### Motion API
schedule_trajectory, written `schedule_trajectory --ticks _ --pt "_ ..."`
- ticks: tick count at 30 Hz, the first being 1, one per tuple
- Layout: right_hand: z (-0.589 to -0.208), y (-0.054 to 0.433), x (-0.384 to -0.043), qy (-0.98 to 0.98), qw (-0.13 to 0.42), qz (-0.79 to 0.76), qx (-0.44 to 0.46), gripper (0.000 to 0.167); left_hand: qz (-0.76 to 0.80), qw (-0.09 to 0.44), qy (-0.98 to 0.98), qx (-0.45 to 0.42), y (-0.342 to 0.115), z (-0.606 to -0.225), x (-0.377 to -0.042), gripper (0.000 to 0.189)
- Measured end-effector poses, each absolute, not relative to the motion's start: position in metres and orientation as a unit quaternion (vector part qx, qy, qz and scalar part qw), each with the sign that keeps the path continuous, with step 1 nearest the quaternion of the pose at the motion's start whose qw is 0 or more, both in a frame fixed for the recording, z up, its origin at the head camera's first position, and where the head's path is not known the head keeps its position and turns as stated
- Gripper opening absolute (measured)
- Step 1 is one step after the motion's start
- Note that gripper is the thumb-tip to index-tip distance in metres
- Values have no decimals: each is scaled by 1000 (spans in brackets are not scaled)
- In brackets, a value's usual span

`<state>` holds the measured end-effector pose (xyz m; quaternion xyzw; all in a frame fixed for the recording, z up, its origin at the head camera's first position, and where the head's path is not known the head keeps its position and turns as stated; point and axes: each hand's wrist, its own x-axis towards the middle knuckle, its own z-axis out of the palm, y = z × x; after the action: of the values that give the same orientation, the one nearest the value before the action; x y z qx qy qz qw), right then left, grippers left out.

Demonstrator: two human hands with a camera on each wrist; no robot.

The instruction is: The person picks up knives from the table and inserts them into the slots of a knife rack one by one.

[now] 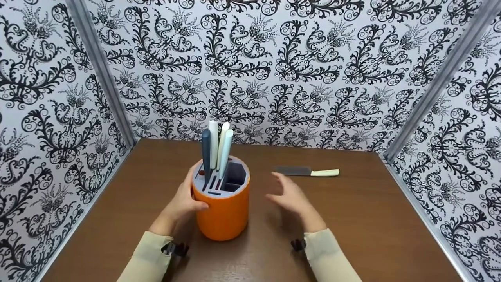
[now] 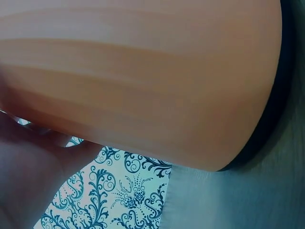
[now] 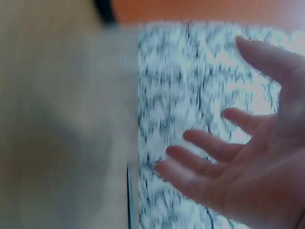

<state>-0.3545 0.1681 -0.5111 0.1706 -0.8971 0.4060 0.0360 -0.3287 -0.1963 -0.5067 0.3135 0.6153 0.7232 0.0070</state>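
An orange cylindrical knife block (image 1: 225,219) with a grey slotted top stands upright on the table, left of centre. My left hand (image 1: 181,201) grips its left side, thumb across the front; the far fingers are hidden behind it. The block's orange wall (image 2: 152,90) fills most of the left wrist view. From its slots rise a dark blue handle (image 1: 206,150) and several pale handles (image 1: 213,143). To the block's right, my right hand (image 1: 291,197) hovers apart from it, holding nothing, fingers spread. Just beyond that hand lies a knife with a cream handle (image 1: 325,172) and a grey blade (image 1: 293,170).
The brown wooden table (image 1: 364,219) runs back to a wall (image 1: 250,78) with black scroll patterns. Similar patterned panels enclose the left and right sides, with grey strips (image 1: 100,74) along the corners. The block's top has a wide dark compartment (image 1: 235,176) on its right.
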Motion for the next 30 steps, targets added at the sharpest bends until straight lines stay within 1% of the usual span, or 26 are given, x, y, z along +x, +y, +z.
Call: schedule_trajectory --ticks 3,6,9,13,18,24,30 --pt "-515 189 -364 -928 50 350 117 77 714 -5 623 319 -198 -508 -329 125" --pt "-519 211 -373 -936 45 342 75 74 706 -13 631 320 -198 -508 -329 124" --pt "-523 232 -380 -936 50 345 46 70 707 -13 632 317 -198 -506 -329 124" --pt "-531 257 -387 -938 72 340 13 66 713 -7 630 309 -196 -506 -328 125" --pt "-541 276 -391 -934 83 348 -19 64 709 -10 638 301 -195 -508 -328 125" --pt "-548 284 -393 -933 63 353 -35 66 709 -8 641 294 -196 -508 -327 125" --pt "-544 289 -393 -931 27 364 -26 72 707 -12 643 294 -195 -507 -328 124"
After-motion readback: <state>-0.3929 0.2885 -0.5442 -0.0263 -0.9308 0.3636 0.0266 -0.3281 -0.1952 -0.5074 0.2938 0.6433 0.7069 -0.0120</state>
